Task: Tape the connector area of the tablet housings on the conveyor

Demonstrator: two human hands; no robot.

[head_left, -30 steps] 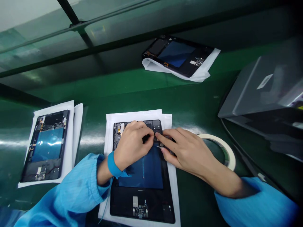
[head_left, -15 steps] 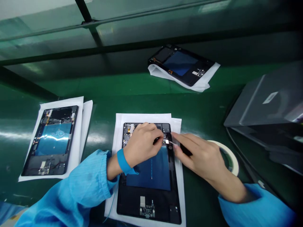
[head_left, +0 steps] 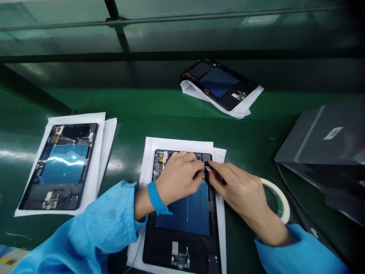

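Note:
An opened tablet [head_left: 182,243] with a blue battery area [head_left: 196,213] lies on white sheets [head_left: 179,142] in front of me. My left hand [head_left: 182,173], with a blue band around its wrist, reaches over the upper part of the tablet. Its thumb and index finger are pinched near the upper right corner; what they grip is hidden. From the right, my right hand [head_left: 242,188] meets it there, thumb and index finger closed at a small whitish strip [head_left: 208,168]. The fingertips of both hands nearly touch. They cover part of the circuitry.
A second opened tablet [head_left: 25,196] rests on white sheets at the left. Another opened tablet [head_left: 228,102] leans on white sheeting at the back. Beside my right wrist lies a tape roll [head_left: 285,205]. A grey box-like unit [head_left: 310,140] and a cable stand at the right.
My right fingertips have drawn together and closer to my left hand at the tablet's upper right corner. The whole view has shifted slightly; the other tablets stay in place.

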